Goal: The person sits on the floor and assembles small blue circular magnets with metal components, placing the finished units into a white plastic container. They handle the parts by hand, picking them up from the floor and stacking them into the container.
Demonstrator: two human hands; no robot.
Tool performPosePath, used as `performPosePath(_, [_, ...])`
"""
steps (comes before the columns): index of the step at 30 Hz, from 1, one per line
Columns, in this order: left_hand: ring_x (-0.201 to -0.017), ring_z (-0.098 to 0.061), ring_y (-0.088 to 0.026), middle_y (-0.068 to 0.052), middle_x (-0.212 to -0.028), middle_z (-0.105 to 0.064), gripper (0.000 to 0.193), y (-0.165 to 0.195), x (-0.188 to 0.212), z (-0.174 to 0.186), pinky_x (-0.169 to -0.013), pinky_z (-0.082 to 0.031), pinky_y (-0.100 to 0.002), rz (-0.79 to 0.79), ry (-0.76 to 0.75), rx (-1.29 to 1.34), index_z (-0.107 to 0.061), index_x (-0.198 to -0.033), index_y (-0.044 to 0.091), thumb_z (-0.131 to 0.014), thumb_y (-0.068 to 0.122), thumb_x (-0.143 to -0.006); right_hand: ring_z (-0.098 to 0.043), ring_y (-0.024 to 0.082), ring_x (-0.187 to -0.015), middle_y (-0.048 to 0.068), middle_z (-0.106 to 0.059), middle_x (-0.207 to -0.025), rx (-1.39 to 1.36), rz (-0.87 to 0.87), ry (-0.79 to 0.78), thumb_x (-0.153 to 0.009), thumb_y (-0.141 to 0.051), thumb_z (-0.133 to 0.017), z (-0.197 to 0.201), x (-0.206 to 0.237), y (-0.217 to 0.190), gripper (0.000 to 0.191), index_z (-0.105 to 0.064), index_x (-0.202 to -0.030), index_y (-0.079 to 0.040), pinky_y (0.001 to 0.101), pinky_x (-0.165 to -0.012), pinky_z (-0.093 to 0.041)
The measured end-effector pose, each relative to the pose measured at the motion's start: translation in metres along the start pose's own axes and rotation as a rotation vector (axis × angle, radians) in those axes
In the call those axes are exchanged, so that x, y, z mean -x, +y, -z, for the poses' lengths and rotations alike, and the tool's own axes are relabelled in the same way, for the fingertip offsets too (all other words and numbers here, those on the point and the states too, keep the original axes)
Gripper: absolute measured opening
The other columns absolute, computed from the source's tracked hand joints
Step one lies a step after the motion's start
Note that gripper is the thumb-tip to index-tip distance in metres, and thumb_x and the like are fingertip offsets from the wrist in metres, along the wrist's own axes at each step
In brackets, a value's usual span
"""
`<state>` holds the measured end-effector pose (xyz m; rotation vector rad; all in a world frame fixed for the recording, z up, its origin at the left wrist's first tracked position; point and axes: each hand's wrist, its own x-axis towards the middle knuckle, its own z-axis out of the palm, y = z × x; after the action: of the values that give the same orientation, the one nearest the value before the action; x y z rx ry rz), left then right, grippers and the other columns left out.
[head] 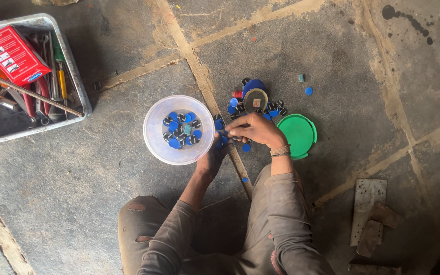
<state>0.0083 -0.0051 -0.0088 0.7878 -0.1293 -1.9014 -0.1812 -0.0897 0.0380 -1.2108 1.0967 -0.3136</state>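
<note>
The grey metal tool tray (75, 76) runs off the left edge. The left hand's (211, 159) fingers vanish under the clear round plastic tub (154, 137). What the right hand (255, 130) pinches among the small blue and black discs (240, 109) is too small to tell.

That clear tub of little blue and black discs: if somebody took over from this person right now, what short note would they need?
Left hand: grips the near rim of the clear round tub, which stands on the concrete floor.
Right hand: closed over small pieces at the edge of the loose pile, just right of the tub.
Done: a layer of blue and black discs already lies in the tub.
Left: the pile by the green lid, plus strays, one blue disc farther off and one near the knee.
The grey tool tray sits far left, untouched.
</note>
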Motion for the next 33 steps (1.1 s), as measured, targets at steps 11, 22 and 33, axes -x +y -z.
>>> performPosePath(11, [-0.111,-0.066,-0.021,-0.006,-0.123,-0.064,0.048,0.005,0.005,-0.007,-0.093,-0.058,-0.041,0.066,0.066,-0.023,-0.054,-0.134,0.011,-0.047,0.048,-0.104,-0.065,0.020,-0.128,0.011,-0.072,-0.132,-0.050,0.071,-0.238,-0.100,-0.015,-0.058,-0.009,0.015,-0.037,0.038,-0.066,-0.136,-0.005,0.0364,-0.104,-0.055])
performPosePath(22, [-0.090,-0.066,-0.019,-0.009,-0.105,-0.066,0.028,-0.002,0.001,-0.003,-0.078,-0.057,-0.034,0.033,-0.010,-0.095,-0.059,-0.117,0.005,-0.058,0.032,-0.107,-0.072,0.019,-0.109,0.012,-0.072,-0.123,-0.224,0.129,0.122,-0.104,-0.011,-0.056,0.001,0.000,-0.015,0.027,-0.067,-0.127,-0.002,0.0337,-0.092,-0.061])
performPosePath(33, [-0.101,-0.064,-0.038,-0.021,-0.112,-0.065,0.048,0.070,0.115,-0.104,-0.082,-0.055,-0.044,-1.045,-0.221,-1.323,-0.062,-0.114,0.004,-0.062,-0.008,-0.068,-0.067,0.009,-0.078,0.007,-0.074,-0.101,-0.119,0.141,0.381,-0.106,-0.018,-0.060,0.000,-0.017,0.009,0.023,-0.069,-0.122,-0.003,0.0238,-0.065,-0.056])
